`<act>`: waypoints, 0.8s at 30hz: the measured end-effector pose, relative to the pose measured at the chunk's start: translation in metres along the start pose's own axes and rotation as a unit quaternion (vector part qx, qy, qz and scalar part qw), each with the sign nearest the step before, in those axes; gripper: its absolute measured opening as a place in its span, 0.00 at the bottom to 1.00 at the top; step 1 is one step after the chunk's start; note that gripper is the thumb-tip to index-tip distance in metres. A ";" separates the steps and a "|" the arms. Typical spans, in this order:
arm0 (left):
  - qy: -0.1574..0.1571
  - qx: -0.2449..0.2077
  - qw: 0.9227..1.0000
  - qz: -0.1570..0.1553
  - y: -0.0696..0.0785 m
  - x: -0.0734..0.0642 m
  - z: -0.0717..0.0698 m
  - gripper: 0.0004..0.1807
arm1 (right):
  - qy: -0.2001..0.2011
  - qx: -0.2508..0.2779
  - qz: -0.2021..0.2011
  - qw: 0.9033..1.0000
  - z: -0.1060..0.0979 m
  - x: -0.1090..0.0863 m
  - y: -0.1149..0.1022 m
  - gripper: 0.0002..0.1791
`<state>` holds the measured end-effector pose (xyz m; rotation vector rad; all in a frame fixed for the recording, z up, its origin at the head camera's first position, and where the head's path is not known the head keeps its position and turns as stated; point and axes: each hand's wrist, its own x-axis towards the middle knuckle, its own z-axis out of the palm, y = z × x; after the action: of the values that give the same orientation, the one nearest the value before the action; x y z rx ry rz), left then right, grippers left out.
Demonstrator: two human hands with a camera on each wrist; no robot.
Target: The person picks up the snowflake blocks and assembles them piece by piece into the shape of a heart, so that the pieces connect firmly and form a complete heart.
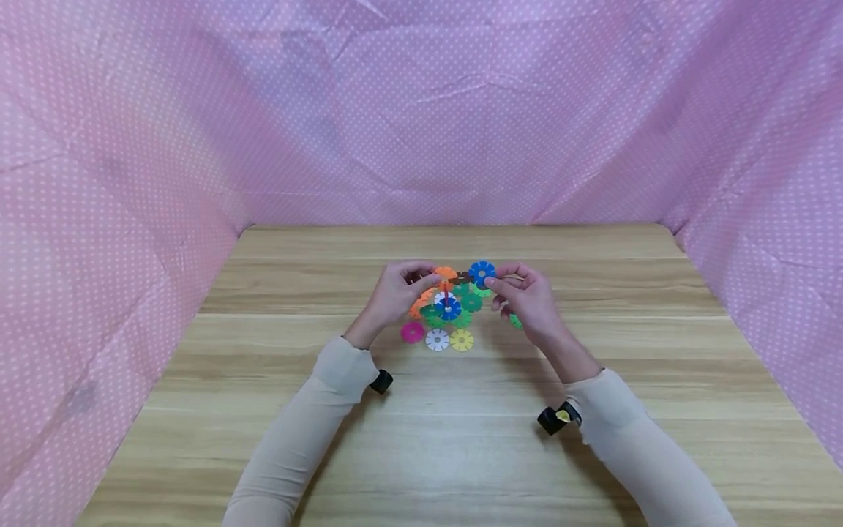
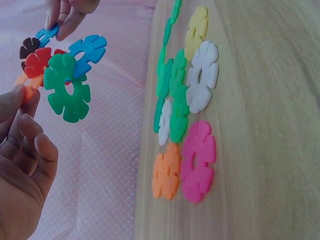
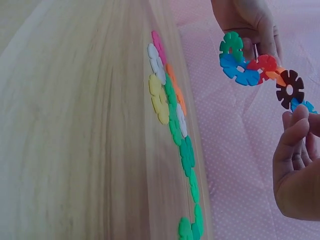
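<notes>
Both hands hold a joined chain of slotted plastic flower discs above the table. My left hand [image 1: 400, 287] pinches the orange disc [image 1: 446, 274] between thumb and fingers. At the chain's right end, my right hand [image 1: 528, 298] grips a blue disc [image 1: 483, 274]. Between these two sits a brown disc [image 3: 296, 83], linked edge to edge. From the orange disc the chain runs on through a red disc [image 2: 34, 63] and a second blue disc [image 2: 94, 49] to a green disc [image 2: 55, 79]. In the right wrist view, fingers cover part of the right-end blue disc.
Loose discs lie beneath the hands on the wooden table [image 1: 435, 439]: pink [image 2: 201, 135], white [image 2: 210, 70], yellow [image 1: 462, 348], orange [image 2: 172, 172] and several green ones [image 2: 178, 75]. One green disc [image 1: 516, 322] lies partly behind the right hand. Pink dotted cloth [image 1: 421, 110] surrounds the table.
</notes>
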<state>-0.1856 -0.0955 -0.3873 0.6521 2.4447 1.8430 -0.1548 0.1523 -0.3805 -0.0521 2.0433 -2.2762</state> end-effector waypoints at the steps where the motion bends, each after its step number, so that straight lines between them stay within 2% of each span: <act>1: 0.002 -0.001 1.000 0.000 0.000 0.000 0.000 0.10 | -0.003 -0.009 -0.001 1.000 -0.001 0.000 0.000 0.10; 7: 0.006 0.006 1.000 -0.004 0.002 -0.002 -0.002 0.10 | -0.023 -0.083 -0.023 0.996 -0.007 -0.001 -0.002 0.15; 13: -0.005 0.014 1.000 -0.005 0.006 -0.001 -0.004 0.11 | -0.050 -0.148 -0.040 0.987 -0.015 0.000 -0.006 0.14; 19: -0.019 0.011 1.000 -0.020 0.011 -0.001 -0.004 0.11 | -0.062 -0.137 -0.032 0.988 -0.021 0.003 -0.007 0.14; 24: -0.022 0.013 0.999 -0.025 0.014 0.000 -0.002 0.11 | -0.069 -0.139 -0.043 0.987 -0.024 0.003 -0.007 0.13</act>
<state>-0.1819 -0.0942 -0.3740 0.6194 2.4376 1.7636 -0.1598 0.1766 -0.3758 -0.3115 2.3080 -1.9507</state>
